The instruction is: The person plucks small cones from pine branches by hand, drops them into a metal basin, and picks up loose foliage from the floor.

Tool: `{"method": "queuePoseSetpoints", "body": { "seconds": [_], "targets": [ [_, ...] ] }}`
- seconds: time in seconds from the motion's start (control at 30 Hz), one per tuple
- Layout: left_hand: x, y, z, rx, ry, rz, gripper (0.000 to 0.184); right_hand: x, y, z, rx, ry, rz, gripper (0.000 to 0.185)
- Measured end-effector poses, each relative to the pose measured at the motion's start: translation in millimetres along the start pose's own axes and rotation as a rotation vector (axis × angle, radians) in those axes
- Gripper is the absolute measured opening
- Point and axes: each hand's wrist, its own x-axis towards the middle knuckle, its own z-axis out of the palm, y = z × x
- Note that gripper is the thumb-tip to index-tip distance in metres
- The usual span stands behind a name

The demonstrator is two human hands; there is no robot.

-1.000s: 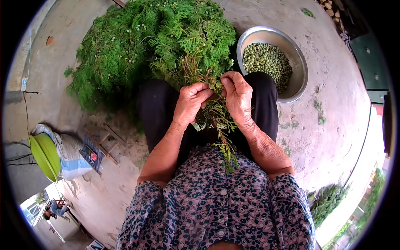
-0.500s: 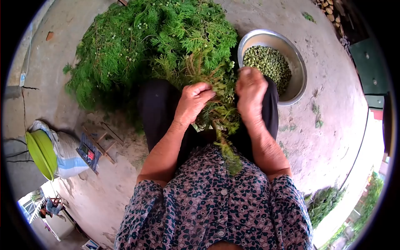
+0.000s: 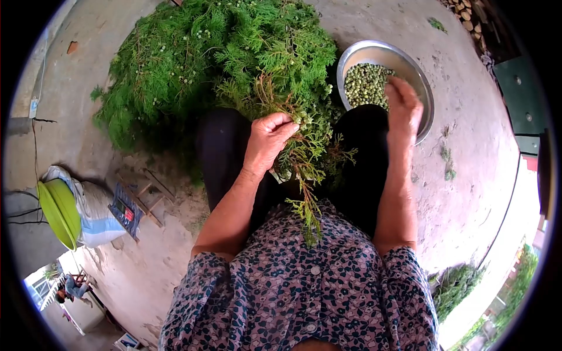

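My left hand (image 3: 269,140) is closed, thumb against fingers, on a leafy conifer sprig (image 3: 307,161) with green scale leaves and some browned twigs. The sprig hangs down between my knees, its tip over my patterned shirt. My right hand (image 3: 405,111) is over the near right rim of a metal basin (image 3: 422,88), its fingers loosely bent and a little apart, with nothing visible in them. Small round green cones (image 3: 366,85) lie in the basin. My right hand and knee hide part of them.
A big heap of green conifer branches (image 3: 170,64) lies in front of my left knee. To the left are a lime-green basin (image 3: 58,213), a white sack (image 3: 96,213) and a small wooden stool (image 3: 140,205). A person (image 3: 75,289) is far off at lower left.
My right hand has moved from beside the sprig, rightward to the basin. My left hand stays in place with the sprig, whose lower part has shifted slightly left.
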Motion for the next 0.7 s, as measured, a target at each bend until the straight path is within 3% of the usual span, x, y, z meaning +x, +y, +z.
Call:
{"method": "queuePoseSetpoints", "body": {
  "seconds": [0.07, 0.1, 0.2, 0.27, 0.4, 0.47, 0.6, 0.7],
  "targets": [
    [1, 1, 4, 0.018, 0.0, 0.0, 0.005, -24, -25, 17, -0.013, -0.344, 0.128, 0.012],
    [1, 1, 6, 0.061, 0.009, 0.027, 0.009, -35, -29, 28, -0.033, -0.457, 0.002, 0.012],
    [2, 2, 10, 0.097, 0.017, 0.045, 0.013, -53, -22, 52, -0.06, -0.619, -0.148, 0.018],
    [2, 3, 10, 0.166, 0.002, 0.056, 0.008, -53, -29, 52, -0.109, -0.772, -0.018, 0.025],
    [4, -6, 6, 0.19, -0.019, 0.081, 0.002, -55, -21, 55, -0.052, -0.831, 0.135, 0.027],
    [4, -2, 4, 0.166, -0.036, 0.051, 0.002, -56, -25, 54, 0.211, -0.812, 0.486, 0.025],
    [2, 8, 4, -0.046, -0.077, -0.086, 0.006, -58, -24, 57, 0.281, -0.752, 0.664, 0.023],
    [6, 3, 2, -0.034, -0.067, -0.111, 0.007, -59, -25, 58, 0.419, -0.736, 0.794, 0.025]
  ]
}}
